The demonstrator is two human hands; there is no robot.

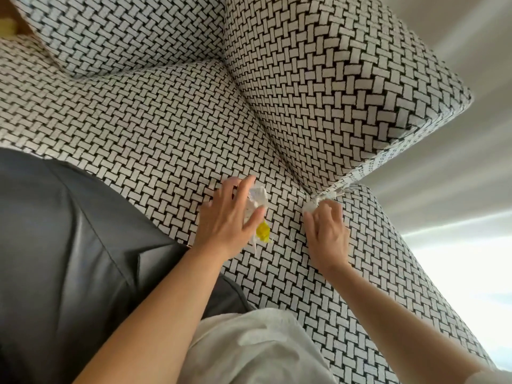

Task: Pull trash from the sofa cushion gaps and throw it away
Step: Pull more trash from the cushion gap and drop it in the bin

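My worry here is the white scrap (pixel 309 207). It looks thin and seems partly caught in the gap (pixel 297 173), so a sharp tug could tear it and leave a shred down in the crease. The right hand (pixel 328 234) has its fingers curled and bunched tight, pinching that scrap at their very tips, right at the mouth of the gap. The second risk, as I judge it, is the left hand (pixel 230 217). Its fingers are only loosely curled round a crumpled wrapper (pixel 257 200), held between thumb and fingers, and a yellow piece (pixel 262 231) hangs out just below the thumb. If that hold slackens, it could drop onto the seat cushion (pixel 138 134) under the palm.
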